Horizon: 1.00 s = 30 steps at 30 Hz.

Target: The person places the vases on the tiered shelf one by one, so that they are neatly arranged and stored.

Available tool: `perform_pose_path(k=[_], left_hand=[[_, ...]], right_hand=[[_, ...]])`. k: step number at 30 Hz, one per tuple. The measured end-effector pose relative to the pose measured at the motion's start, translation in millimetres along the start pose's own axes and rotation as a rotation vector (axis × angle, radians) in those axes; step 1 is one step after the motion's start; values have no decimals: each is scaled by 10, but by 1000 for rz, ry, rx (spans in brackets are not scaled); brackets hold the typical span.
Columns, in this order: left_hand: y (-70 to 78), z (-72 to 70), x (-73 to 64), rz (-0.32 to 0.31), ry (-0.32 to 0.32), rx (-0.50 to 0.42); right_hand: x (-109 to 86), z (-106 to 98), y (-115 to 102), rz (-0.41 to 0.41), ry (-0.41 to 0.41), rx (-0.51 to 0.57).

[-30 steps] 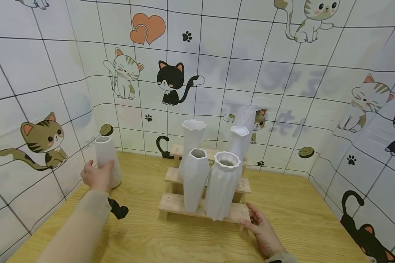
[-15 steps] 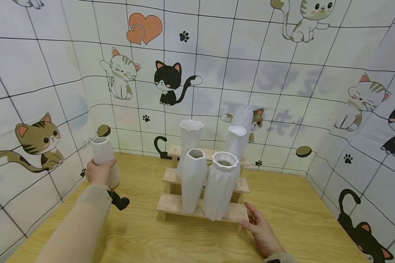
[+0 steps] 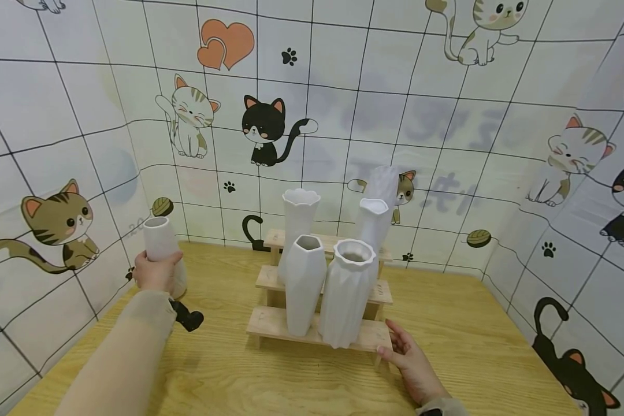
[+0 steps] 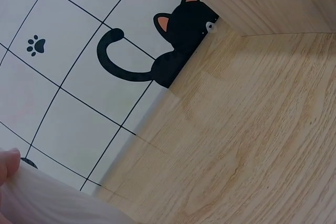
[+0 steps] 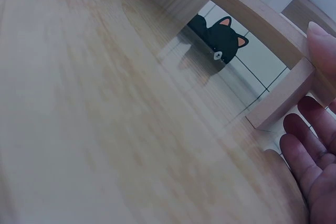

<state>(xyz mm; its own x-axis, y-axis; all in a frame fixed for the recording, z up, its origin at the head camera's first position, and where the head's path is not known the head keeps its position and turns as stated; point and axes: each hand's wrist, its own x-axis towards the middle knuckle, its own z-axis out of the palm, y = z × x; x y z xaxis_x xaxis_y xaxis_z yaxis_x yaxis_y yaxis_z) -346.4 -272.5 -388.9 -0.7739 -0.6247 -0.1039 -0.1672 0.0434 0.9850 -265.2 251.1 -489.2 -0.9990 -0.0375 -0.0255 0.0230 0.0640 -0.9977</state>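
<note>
At the left of the table, my left hand grips a white vase round its middle; the vase stands upright, close to the wall. Part of that vase and a fingertip show in the left wrist view's lower corner. My right hand holds the right end of a three-tier wooden stand, thumb at the front of the lowest board and fingers behind. The right wrist view has the thumb on the board's corner, beside a stand leg.
On the stand's lowest board are a faceted vase and a ribbed vase. Behind them rise a scalloped vase, a wavy-mouthed vase and a tall textured vase. Cat-patterned walls enclose the wooden table.
The left fingers have closed more fully round the vase at the left. The head view has shifted slightly. My right hand keeps its place on the stand.
</note>
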Motion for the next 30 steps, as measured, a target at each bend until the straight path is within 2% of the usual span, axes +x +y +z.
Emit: perform_pose_path(k=[17,25,30], left_hand=[[-20,-31,69,-4,-24,75],[7,-59,25,36,-62,67],[23,-45,34,74,-79,99]], right_hand=[[-4,3,-2,1,4,3],[0,4,2,0,17,-1],[0,0,4,-3,17,-8]])
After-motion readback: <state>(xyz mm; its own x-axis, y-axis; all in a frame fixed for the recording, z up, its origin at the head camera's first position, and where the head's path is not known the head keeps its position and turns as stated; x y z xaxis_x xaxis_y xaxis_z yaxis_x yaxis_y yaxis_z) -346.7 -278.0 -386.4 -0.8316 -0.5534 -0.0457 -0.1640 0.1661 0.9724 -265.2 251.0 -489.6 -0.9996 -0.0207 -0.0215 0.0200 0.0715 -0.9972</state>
